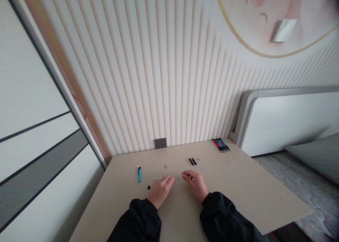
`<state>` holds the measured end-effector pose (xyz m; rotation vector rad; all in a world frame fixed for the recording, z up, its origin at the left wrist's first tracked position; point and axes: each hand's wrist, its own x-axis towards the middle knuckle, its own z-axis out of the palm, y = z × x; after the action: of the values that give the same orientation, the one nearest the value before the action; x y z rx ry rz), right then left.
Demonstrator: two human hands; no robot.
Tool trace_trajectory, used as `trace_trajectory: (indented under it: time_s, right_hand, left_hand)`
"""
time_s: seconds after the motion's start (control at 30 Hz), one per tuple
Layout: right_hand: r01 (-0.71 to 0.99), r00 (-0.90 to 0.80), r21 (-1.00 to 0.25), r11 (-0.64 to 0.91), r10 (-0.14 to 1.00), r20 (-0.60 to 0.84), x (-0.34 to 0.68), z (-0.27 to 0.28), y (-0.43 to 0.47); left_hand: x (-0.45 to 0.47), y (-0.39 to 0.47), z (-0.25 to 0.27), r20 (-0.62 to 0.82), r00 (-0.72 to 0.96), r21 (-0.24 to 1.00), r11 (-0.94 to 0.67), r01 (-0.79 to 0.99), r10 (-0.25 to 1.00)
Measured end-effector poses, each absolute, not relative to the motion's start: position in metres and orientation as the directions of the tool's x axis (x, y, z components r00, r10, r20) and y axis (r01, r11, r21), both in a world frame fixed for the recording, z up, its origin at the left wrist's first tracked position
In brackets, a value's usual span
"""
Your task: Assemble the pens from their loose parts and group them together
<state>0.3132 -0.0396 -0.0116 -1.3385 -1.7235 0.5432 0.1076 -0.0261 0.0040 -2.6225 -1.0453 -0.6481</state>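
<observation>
Over the middle of the table, my left hand (160,189) is closed in a pinch around a thin white pen refill (158,178). One end of the refill sticks out to the left, and its fine tip points right. My right hand (196,184) is just across from that tip, thumb and forefinger pinched together on something too small to name. By my left wrist lies a small black piece (149,187). A turquoise pen barrel (139,175) with a black upper part rests farther left. Behind my hands are a small metallic piece (165,166) and two black pen parts (192,161).
The beige table (238,192) meets a ribbed wall with a dark socket (160,143). Several red, black and turquoise pens (221,145) lie in a row at the back right corner. A tiny light part (197,159) sits beside the black parts. A bed (291,125) stands on the right.
</observation>
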Motion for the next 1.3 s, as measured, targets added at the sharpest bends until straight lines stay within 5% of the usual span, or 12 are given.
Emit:
trace_trajectory:
  time_s: [0.2,0.63,0.83,1.0,1.3]
  right_hand:
    - [0.821,-0.169,-0.450,0.352,0.902,0.398,0.335,-0.017,-0.013]
    - [0.977,0.011,-0.189,0.097,0.866,0.500,0.356,-0.030,0.010]
    - [0.957,0.052,-0.268,0.114,0.838,0.544,0.354,-0.030,0.012]
    - [0.785,-0.169,-0.437,0.438,0.831,0.530,0.344,-0.020,-0.001]
    - [0.681,-0.310,-0.433,0.591,0.768,0.560,0.328,-0.011,-0.016]
  left_hand:
    - [0.099,-0.018,-0.003,0.530,0.500,0.081,-0.628,0.774,0.685]
    - [0.101,-0.014,-0.008,0.474,0.474,0.251,-0.630,0.735,0.742]
    - [0.101,-0.015,-0.004,0.461,0.465,0.276,-0.621,0.734,0.755]
    - [0.099,-0.017,0.000,0.456,0.435,0.299,-0.594,0.747,0.777]
    - [0.100,-0.018,0.000,0.440,0.454,0.286,-0.600,0.747,0.775]
